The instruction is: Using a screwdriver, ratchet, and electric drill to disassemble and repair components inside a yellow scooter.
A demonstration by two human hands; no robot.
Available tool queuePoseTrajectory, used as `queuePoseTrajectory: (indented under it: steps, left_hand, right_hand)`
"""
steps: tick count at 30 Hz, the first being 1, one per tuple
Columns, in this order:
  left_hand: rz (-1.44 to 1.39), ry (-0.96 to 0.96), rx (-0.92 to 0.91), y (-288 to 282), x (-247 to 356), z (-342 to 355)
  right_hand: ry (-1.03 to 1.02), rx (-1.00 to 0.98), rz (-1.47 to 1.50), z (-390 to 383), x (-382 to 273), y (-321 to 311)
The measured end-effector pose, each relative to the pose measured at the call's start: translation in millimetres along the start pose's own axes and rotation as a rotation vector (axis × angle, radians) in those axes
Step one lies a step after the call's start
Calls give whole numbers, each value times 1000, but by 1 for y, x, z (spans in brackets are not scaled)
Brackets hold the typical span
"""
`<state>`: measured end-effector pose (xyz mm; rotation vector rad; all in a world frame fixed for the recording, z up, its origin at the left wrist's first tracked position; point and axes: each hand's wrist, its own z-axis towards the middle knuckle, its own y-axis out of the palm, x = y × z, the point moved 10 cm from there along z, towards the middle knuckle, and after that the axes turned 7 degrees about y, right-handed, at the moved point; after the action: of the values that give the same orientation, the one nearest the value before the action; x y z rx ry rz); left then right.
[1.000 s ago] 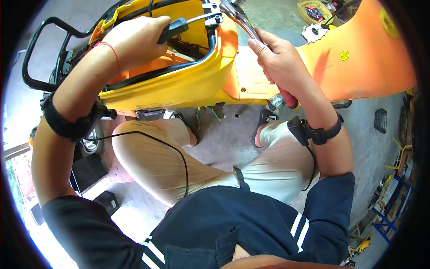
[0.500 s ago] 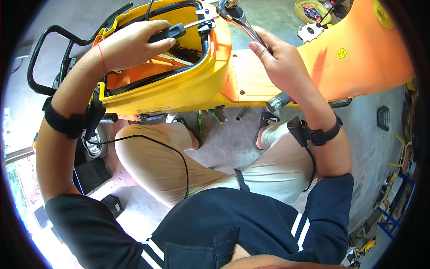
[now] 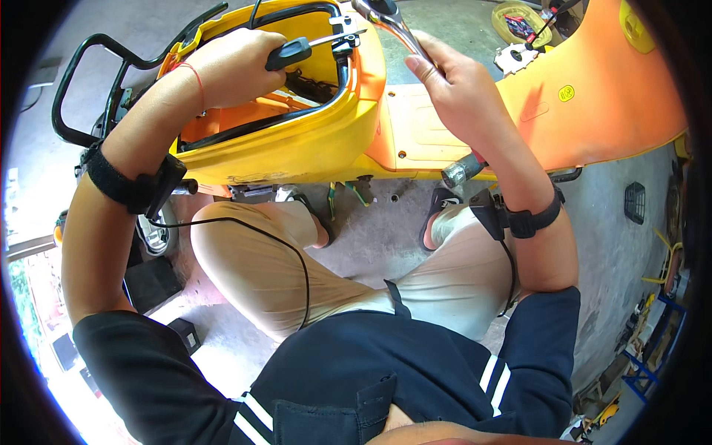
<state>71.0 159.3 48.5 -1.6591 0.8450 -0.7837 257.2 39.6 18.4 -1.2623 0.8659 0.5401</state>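
My left hand (image 3: pixel 241 65) is closed around the dark handle of a screwdriver (image 3: pixel 289 54). The screwdriver's metal shaft lies across a small metal bracket (image 3: pixel 344 41) on the black tube frame (image 3: pixel 245 127); whether it touches the bracket I cannot tell. That frame rims the open yellow body (image 3: pixel 282 159) of a scooter. In my right hand (image 3: pixel 463 93) is a ratchet wrench (image 3: pixel 400 28), gripped by its handle. Its head is at the top edge of the picture, right of the bracket and apart from it, partly cut off.
An orange footboard and front panel (image 3: pixel 593 104) extend to the right. A black rack tube (image 3: pixel 63 96) sticks out at the left. Pliers with green handles (image 3: pixel 354 193) hang under the body. A yellow basin (image 3: pixel 519 22) stands beyond. A cable (image 3: pixel 245 225) runs over my knee.
My left hand and the screwdriver have shifted slightly right, with the shaft tip a little lower. The ratchet wrench has moved slightly up, its head now further out of the picture.
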Motion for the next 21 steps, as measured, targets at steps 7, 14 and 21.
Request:
queuePoseTrajectory:
  steps: [7, 14, 21]
  left_hand:
    - [10, -17, 4, 4, -1, -1]
    - [20, 10, 35, 3, 1, -2]
    - [31, 6, 8, -2, 5, -1]
  right_hand:
    - [-229, 172, 12, -5, -24, -7]
    - [69, 23, 139, -7, 1, -15]
    - [466, -171, 86, -9, 33, 9]
